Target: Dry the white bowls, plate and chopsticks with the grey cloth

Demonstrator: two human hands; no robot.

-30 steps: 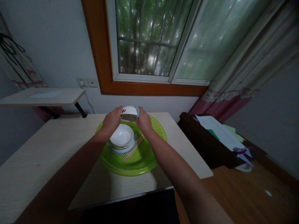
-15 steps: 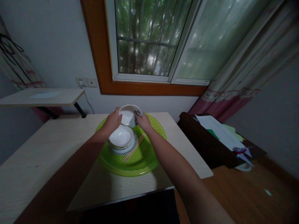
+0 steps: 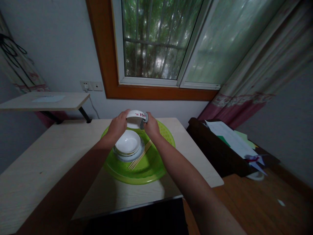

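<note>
A white bowl with red marks on its outside is tipped over above the back of the green basin. My left hand grips its left side. On the right side, my right hand is closed on a grey cloth, pressed against the bowl's rim. Part of the cloth reaches inside the bowl; the fingers hide the rest. Below the hands, a stack of small white bowls rests on a plate in the basin. Several wooden chopsticks lie beside the stack.
The basin stands on a pale wooden table. A raised shelf with a paper is at left. A window and wall sockets are behind. Right of the table, papers lie on a dark brown piece of furniture.
The held bowl has tilted further over, so its outside with red marks now shows and less of its inside. Both hands have turned with it. The stack and chopsticks stay put.
</note>
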